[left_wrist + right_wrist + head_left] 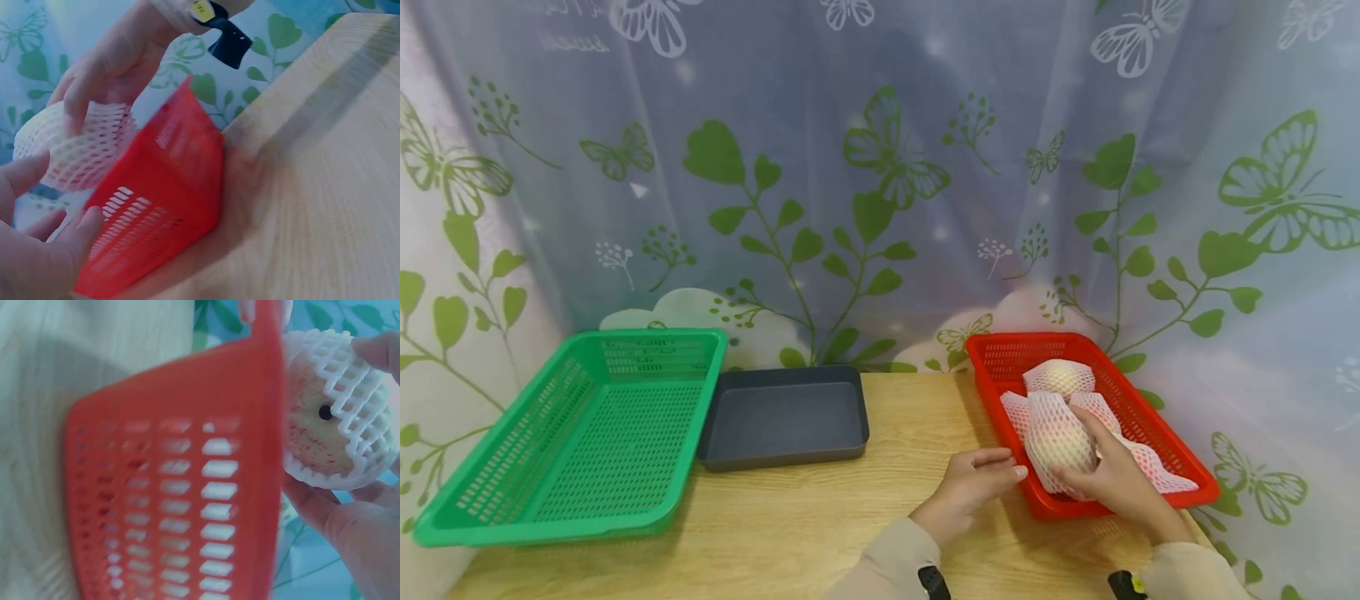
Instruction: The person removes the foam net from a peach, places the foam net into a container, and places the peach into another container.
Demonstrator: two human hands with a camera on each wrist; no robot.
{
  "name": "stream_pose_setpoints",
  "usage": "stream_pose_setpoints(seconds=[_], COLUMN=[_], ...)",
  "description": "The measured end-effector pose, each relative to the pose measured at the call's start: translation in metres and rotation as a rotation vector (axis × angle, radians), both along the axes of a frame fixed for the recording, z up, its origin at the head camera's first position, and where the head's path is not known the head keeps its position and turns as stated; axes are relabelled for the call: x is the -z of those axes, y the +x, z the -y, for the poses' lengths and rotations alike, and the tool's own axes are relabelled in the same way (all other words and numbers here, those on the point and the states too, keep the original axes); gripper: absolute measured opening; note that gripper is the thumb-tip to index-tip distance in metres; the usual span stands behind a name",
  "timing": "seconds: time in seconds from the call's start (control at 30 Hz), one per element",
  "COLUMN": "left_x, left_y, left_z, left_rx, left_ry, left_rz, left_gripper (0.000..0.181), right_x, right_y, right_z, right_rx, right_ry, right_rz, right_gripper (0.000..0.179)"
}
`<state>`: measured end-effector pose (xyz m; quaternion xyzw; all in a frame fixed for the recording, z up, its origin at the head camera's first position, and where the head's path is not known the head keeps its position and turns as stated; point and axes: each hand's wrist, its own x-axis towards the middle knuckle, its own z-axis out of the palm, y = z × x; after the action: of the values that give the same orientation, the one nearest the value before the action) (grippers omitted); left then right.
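The red basket (1003,357) stands on the pale wood-grain worktop (775,521), and the net-wrapped fruit (1057,448) is at its front left part, up by the rim; whether it touches anything beneath it I cannot tell. The right hand (1112,477) reaches over the red basket and grips this fruit, thumb and fingers bent round its sides. The right wrist view shows its cream skin streaked with red and a small black dot (326,412) at its bare end, the white foam net pulled round the rest. The left hand (972,487) is just outside the left wall of the red basket, fingers loosely extended, with nothing in it. Inside the red basket, a second wrapped fruit (1060,379) lies toward the back, and a pinkish foam net (1157,471) lies along the right side; what it covers is hard to make out. Well to the left of the red basket is a dark grey tray (786,421), and farther left, beside that tray, a green basket (574,528). Behind the red basket hangs a bluish cloth (812,75) printed with butterflies and leaves
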<state>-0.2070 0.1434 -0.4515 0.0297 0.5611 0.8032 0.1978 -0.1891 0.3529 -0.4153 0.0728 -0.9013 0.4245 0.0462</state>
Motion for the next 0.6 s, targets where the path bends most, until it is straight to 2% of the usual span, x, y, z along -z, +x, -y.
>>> stream_pose_setpoints(seconds=[0.2,0.37,0.47,0.6], left_x=[-0.010,-0.016,-0.014,-0.011], left_y=[-0.005,-0.006,-0.009,-0.012], left_z=[0.018,0.032,0.044,0.063], left_rx=[0.022,0.012,-0.001,-0.007], left_ry=[0.077,0.069,0.057,0.083], left_rz=[-0.060,-0.082,-0.087,-0.077], left_gripper=[0.048,0.054,0.060,0.061], right_x=[-0.008,-0.007,-0.004,-0.003], right_y=[-0.005,-0.013,-0.018,-0.022], right_z=[0.023,0.050,0.065,0.086], right_rx=[-0.087,-0.167,-0.215,-0.257], right_ry=[-0.025,-0.008,-0.026,-0.008], right_rz=[-0.068,-0.141,-0.128,-0.088], right_gripper=[0.092,0.087,0.085,0.086])
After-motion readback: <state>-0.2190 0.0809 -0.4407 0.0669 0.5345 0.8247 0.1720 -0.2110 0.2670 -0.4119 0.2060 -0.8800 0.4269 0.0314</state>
